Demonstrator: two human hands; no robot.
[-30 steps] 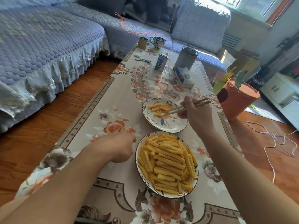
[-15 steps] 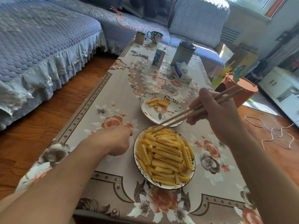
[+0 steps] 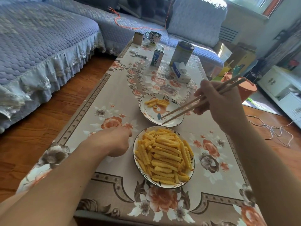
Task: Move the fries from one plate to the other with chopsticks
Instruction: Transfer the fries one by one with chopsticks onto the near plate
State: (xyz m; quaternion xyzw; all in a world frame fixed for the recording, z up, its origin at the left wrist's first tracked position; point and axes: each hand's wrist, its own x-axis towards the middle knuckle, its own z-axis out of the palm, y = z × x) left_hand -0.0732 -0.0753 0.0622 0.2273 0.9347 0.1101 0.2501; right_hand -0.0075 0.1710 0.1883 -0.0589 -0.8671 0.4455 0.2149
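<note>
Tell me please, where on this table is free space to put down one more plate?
The widest free patch is the cloth left of the far plate, above the left hand. Another lies right of the full plate, under the right forearm. Crowded: the far end, around the tin, carton, tissue box and mug.

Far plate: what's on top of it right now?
The far plate holds a small cluster of fries at its back edge. The chopsticks, held by the right hand, hang over its near right side, tips empty. They hide a strip of the plate's pattern.
</note>
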